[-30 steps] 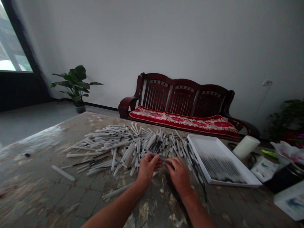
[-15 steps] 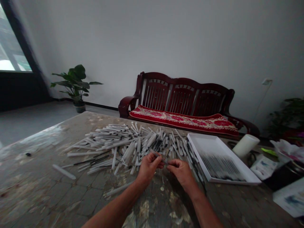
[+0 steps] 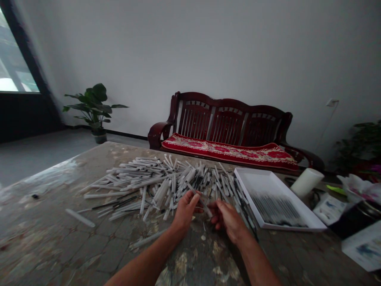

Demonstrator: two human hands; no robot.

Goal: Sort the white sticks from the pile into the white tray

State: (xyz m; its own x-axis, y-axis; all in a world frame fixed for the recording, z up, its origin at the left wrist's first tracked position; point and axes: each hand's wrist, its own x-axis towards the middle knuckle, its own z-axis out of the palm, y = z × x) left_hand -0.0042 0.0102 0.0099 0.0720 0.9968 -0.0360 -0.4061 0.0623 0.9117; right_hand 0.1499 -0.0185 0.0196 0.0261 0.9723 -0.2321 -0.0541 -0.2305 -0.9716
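Between the thumb and fingers of my left hand [image 3: 185, 208] is a slim, pen-like stick [image 3: 204, 205] in a translucent sleeve, slanting down to the right. At its lower end is my right hand [image 3: 228, 218], fingers bent and blurred; I cannot tell whether they grip it. Just beyond both hands spreads a loose pile of similar pale sticks [image 3: 160, 186], some with dark ends. To the right, a white open box [image 3: 262, 178] holds a row of dark sticks [image 3: 276, 208] lying side by side.
The patterned table [image 3: 98, 246] carries a stray stick [image 3: 80, 217] at left and another [image 3: 149, 239] by my left forearm. Beyond the box are a white roll [image 3: 307, 182], a small packet [image 3: 330, 208] and a white carton [image 3: 363, 248]. A red wooden bench [image 3: 229, 125] stands behind.
My right hand has turned and its fingers have loosened from their earlier pinch at the stick's lower end. More of the stick shows between the hands, now tilted more steeply.
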